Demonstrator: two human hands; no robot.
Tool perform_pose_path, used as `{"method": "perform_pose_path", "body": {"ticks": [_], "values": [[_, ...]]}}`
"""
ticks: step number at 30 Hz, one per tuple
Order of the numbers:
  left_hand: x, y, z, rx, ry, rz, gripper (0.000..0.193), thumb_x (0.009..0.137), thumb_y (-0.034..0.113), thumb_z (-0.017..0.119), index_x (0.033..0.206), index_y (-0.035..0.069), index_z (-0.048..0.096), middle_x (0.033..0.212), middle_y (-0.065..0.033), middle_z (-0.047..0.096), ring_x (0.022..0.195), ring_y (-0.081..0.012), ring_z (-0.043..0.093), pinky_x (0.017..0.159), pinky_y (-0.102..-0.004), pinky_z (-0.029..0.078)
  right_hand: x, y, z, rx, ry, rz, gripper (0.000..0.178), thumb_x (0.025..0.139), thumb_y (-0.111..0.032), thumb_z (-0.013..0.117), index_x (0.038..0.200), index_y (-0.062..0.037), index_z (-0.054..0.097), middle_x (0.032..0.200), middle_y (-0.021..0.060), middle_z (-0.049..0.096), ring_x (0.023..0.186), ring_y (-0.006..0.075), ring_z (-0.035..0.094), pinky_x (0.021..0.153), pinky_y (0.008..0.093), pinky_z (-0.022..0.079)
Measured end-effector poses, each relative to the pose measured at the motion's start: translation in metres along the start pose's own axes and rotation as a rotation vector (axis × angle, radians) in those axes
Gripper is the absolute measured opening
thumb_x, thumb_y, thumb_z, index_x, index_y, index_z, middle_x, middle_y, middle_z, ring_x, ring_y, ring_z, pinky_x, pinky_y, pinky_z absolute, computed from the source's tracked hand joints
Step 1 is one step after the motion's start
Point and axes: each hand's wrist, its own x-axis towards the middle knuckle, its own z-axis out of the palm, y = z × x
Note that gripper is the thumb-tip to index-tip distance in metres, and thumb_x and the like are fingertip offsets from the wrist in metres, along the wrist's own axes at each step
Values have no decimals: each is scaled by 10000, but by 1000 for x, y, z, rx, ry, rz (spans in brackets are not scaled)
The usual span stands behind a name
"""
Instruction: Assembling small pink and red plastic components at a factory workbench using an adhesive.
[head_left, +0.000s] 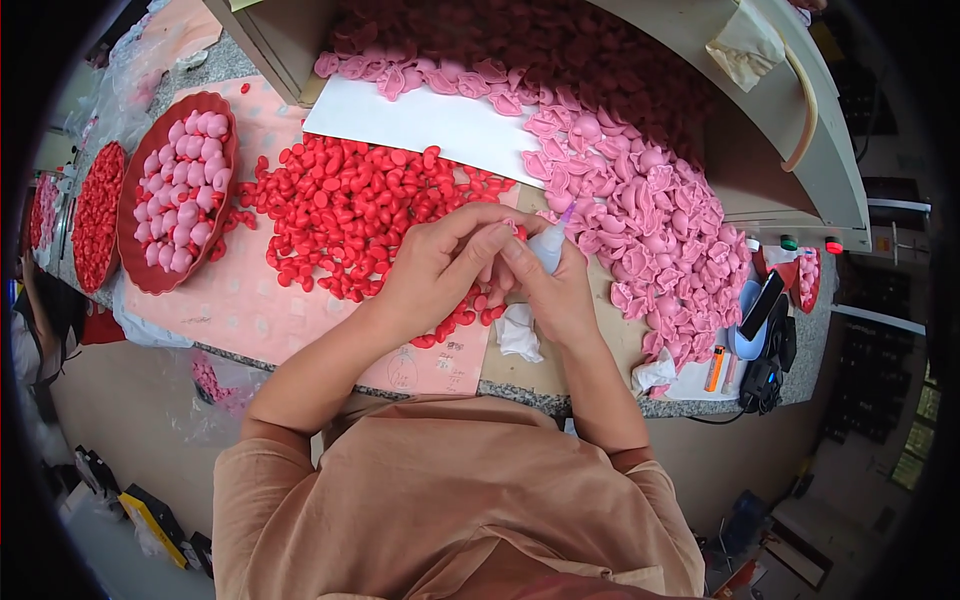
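Both my hands meet over the middle of the bench. My right hand (556, 295) is closed round a small translucent squeeze bottle (547, 245) whose thin purple tip points up and away. Fingers of my left hand (430, 262) pinch a small red and pink plastic piece (519, 231), mostly hidden by the fingertips. Under and left of my left hand spreads a heap of glossy red bean-shaped pieces (345, 205). Beyond my right hand lies a large pile of pink petal-like shells (655, 235).
A red scalloped tray (133, 225) of joined pink and red pieces stands at left, beside another tray of red pieces (98, 215). Crumpled tissues (518, 333) lie near the front edge. At right are a phone (763, 305) and an orange marker (714, 369). A shelf overhangs the back.
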Motion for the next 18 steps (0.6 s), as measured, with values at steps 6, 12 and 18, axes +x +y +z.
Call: {"method": "perform_pose_path", "body": {"ticks": [6, 12, 18], "values": [[-1, -8, 0, -248, -29, -91, 307, 988, 233, 396, 1154, 33, 561, 655, 27, 494, 539, -13, 395, 462, -155, 304, 0, 8, 0, -40, -11, -29, 292, 923, -167, 536, 1124, 39, 487, 739, 63, 572, 593, 121, 582, 530, 244, 510], [7, 9, -1, -419, -58, -193, 331, 995, 255, 363, 1152, 39, 558, 581, 29, 466, 431, -22, 368, 409, -168, 303, 2, -2, 4, -16, 54, -37, 281, 914, -186, 552, 1079, 35, 499, 694, 54, 551, 558, 118, 570, 507, 251, 516], [7, 22, 9, -180, -33, -24, 346, 933, 214, 491, 1238, 50, 497, 730, 0, 512, 582, -54, 463, 541, -184, 394, -12, -29, -5, 204, 52, 39, 278, 917, -242, 542, 1052, 0, 516, 708, 32, 534, 578, 109, 544, 491, 249, 509]]}}
